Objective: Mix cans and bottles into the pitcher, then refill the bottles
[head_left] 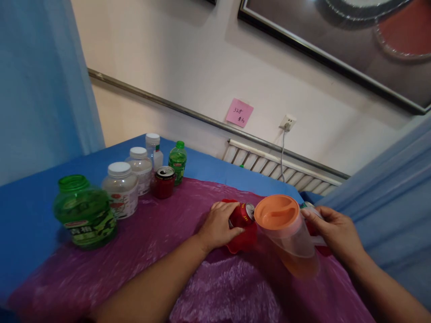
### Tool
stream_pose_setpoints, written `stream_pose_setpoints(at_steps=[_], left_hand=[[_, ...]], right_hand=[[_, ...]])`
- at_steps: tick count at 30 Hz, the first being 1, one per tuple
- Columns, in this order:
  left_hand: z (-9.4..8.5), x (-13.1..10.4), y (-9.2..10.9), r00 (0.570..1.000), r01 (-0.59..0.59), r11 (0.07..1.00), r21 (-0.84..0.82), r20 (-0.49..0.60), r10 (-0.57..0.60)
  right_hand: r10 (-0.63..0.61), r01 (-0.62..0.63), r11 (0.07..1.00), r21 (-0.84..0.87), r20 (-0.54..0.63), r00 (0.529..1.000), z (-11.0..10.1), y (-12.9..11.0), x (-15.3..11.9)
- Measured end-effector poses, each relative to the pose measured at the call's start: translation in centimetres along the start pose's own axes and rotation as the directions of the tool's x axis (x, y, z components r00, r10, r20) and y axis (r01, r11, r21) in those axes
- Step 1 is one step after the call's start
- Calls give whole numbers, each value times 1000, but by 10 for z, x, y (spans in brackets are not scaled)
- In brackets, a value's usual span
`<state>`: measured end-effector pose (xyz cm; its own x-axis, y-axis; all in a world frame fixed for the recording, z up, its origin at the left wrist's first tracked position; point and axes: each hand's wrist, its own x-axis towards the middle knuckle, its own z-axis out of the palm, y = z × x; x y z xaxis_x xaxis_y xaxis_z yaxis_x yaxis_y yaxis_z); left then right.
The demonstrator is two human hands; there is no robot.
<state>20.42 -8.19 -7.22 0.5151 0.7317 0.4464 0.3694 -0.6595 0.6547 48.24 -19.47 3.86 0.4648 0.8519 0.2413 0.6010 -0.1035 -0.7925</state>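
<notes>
Fingers over the far side and thumb along the near one, my left grip (217, 229) is clamped on a red can (243, 216), which leans to my right with its silver top up. That forearm comes in from my left, the wrist nearly straight and the back of the hand turned upward. Beneath this grip lies a red wavy-edged piece (247, 238). My right grip (340, 231) is clamped at the handle side of a clear pitcher (298, 250), thumb pointing inward, fingers bent, the handle itself largely covered. Its forearm slants in from my right, and the pitcher tips left, its orange lid (278, 213) right by the can's top; whether they touch I cannot tell. Under both grips spreads a purple sheet (218, 291) over the blue-covered desk (27, 215). Well left of my left grip stand a dark red can (164, 185), a small green bottle (178, 162), two white-lidded jars (121, 195) and a big green jar (85, 217).
</notes>
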Motion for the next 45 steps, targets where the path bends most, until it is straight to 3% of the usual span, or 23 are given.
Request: stream_pose_setpoints(at_steps=[45], left_hand=[[-1, 0, 3, 1000, 12, 1000, 10, 1, -12]], right_hand=[[41, -41, 999, 3, 1, 999, 0, -6, -3]])
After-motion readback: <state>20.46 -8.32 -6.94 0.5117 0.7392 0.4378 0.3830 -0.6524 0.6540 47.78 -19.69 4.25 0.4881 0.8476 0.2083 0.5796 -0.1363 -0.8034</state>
